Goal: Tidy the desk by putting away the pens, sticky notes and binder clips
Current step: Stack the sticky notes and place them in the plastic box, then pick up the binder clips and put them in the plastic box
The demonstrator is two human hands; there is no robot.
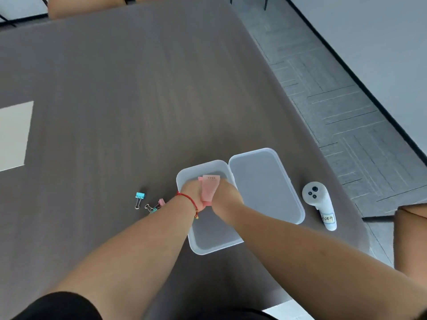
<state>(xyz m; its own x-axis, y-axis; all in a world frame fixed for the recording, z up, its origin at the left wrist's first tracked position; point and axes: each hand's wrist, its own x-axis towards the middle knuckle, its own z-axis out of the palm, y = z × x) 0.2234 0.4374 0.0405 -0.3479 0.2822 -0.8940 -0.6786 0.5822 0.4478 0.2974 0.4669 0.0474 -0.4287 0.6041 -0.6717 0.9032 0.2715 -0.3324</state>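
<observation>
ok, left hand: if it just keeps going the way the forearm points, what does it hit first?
Probably the far end wall of the clear box. The left hand is over the box, holding the pink sticky notes together with the right hand. Depth is unclear; if it is high enough it could clear the rim onto the bare desk.

A handwritten paper label (328, 218) taped to the handle of a white plastic handheld controller (318, 202) on the dark wood-grain desk (138, 100) reads roughly "Hoo9". Small dark writing marks the top edge of a pink sticky-note pad (209, 186), too blurred to read.
</observation>
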